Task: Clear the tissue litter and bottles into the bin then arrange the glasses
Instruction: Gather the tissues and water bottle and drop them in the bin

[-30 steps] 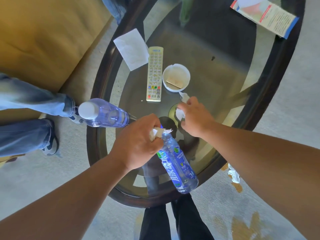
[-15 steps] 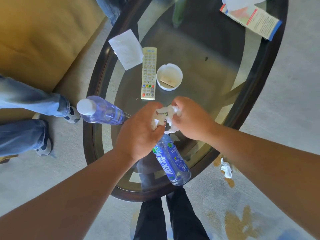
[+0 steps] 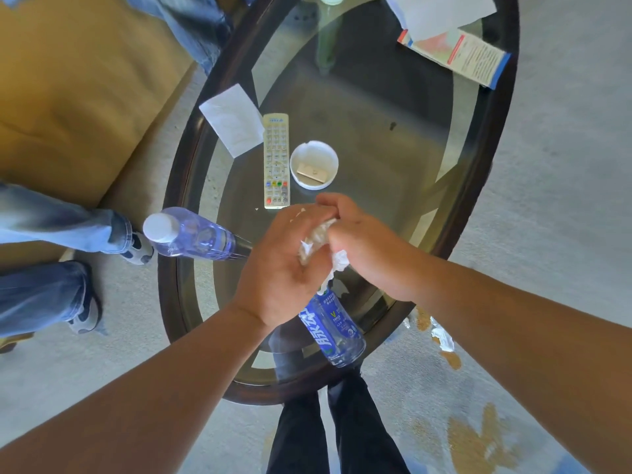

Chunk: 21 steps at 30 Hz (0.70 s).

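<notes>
Over the near end of the oval glass table (image 3: 492,138), my left hand (image 3: 280,268) and my right hand (image 3: 362,248) meet around a wad of crumpled white tissue (image 3: 318,241), both gripping it. Directly beneath them stands a blue-labelled plastic bottle (image 3: 333,331); its top is hidden by my hands. A second clear bottle with a white cap (image 3: 191,236) stands at the table's left rim. A flat white tissue (image 3: 232,119) lies farther back on the left. A torn tissue scrap (image 3: 443,336) lies on the carpet to the right.
A white remote (image 3: 276,160) and a small white dish (image 3: 314,164) sit mid-table. A printed box (image 3: 458,58) under white paper lies at the far right. A green bottle (image 3: 327,42) stands at the far end. Another person's jeans and shoes (image 3: 85,302) are left, by a tan sofa (image 3: 68,97).
My right hand picked tissue off the glass and brought it to my left hand; both hands now bunch the wad together above the blue bottle. The view has moved closer.
</notes>
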Motion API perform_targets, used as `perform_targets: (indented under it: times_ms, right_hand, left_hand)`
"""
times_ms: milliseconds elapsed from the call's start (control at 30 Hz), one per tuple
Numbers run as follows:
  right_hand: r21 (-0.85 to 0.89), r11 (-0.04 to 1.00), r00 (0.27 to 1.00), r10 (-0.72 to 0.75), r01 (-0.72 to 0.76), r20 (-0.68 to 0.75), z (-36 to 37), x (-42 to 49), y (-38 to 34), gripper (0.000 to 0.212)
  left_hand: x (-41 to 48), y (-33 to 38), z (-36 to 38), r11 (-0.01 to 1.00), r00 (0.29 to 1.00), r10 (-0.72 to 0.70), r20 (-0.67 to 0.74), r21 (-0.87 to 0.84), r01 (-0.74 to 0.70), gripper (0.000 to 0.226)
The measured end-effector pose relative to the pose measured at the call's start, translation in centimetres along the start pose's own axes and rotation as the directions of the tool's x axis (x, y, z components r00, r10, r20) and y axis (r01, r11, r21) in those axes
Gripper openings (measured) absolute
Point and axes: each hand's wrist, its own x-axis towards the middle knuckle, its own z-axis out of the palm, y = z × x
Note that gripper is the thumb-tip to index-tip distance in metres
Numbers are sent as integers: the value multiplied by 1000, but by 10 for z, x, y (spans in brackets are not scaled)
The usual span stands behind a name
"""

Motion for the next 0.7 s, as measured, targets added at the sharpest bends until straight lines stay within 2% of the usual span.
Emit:
perform_targets:
  times_ms: [100, 133, 233, 333, 400, 467, 533, 600, 700]
  right_hand:
    - [105, 994, 998, 18, -24, 60, 2, -4, -5, 85]
    - [149, 988, 997, 16, -27, 75, 3, -5, -5, 83]
    - [255, 967, 990, -21, -15, 138, 6, -9, -9, 60]
    - [266, 964, 976, -38, -20, 213, 6, -8, -7, 78]
    - [220, 975, 964, -24, -37, 266, 8, -8, -4, 94]
    - [137, 990, 953, -56, 16, 298, 9, -8, -1, 97]
    - [149, 988, 963, -72, 34, 261, 10, -10, -1, 78]
    - [175, 984, 987, -44, 16, 157, 9, -10, 0, 62]
    - [-69, 994, 997, -81, 80, -13, 3, -11, 11, 56]
  left_hand:
    - [-2, 7, -3, 1000, 999, -27, 34, -7, 27, 45]
    - [-2, 8, -4, 1000, 999, -23, 40, -9, 23, 46]
    - [-3, 9, -8, 999, 998, -35, 55, -10, 36, 38]
    - [-5, 4, -11, 998, 997, -65, 50, 21, 64, 27]
    - [-8, 0, -14, 996, 996, -76, 35, 53, 74, 23]
    - [-12, -3, -19, 993, 994, -108, -2, 56, 108, 22]
    - [-15, -6, -26, 988, 988, -145, -44, 47, 147, 20]
    - [-21, -10, -37, 980, 980, -180, -90, 66, 186, 16]
    - [-34, -16, -54, 965, 965, -231, -121, 96, 243, 17]
